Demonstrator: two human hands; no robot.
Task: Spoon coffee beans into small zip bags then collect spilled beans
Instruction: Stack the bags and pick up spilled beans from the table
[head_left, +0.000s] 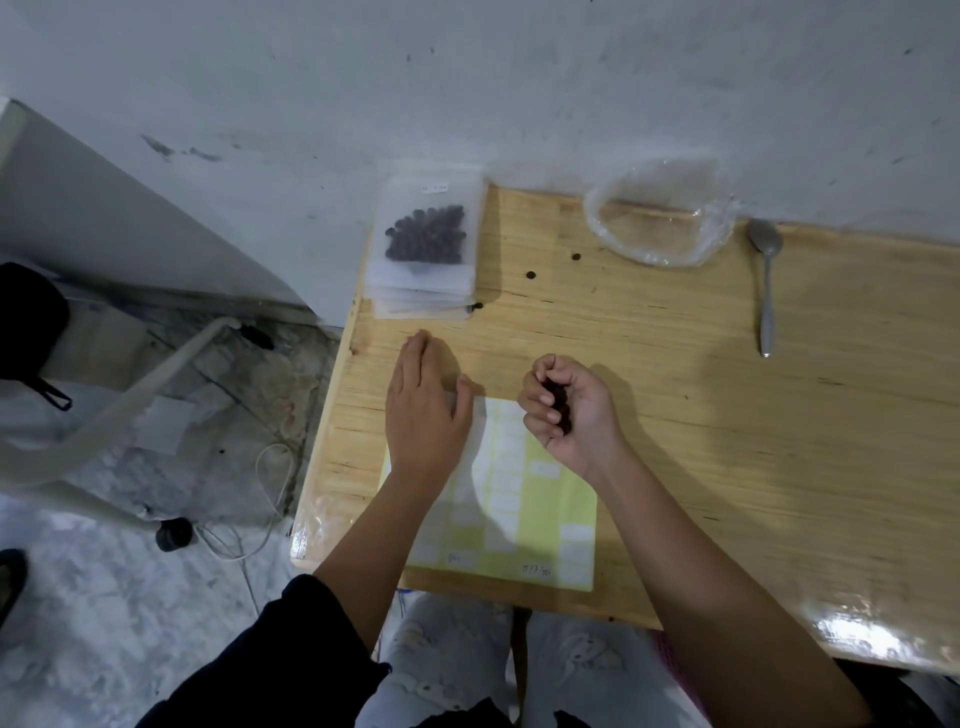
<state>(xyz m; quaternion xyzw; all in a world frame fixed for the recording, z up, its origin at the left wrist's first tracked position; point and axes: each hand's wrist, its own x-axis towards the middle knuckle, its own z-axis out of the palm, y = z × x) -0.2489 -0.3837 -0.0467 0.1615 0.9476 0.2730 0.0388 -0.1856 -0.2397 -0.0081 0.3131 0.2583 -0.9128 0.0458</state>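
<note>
Gathered coffee beans (560, 410) sit in the right hand (589, 423), its fingers curled round them like a bowl. The left hand (423, 410) lies flat, fingers together, probably to sweep. Stray beans (530, 275) lie near the table's (727, 415) far-left corner, beside the filled zip bag (426, 234).

A dull metal spoon (765, 288) is lying upper right on the grainy wooden table (675, 415), frosted plastic zip bags (423, 244) upper centre.

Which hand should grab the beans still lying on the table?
Probably the left hand: it lies flat and open, close to the bean beside the bags. The right hand is cupped round a pile of beans.
</note>
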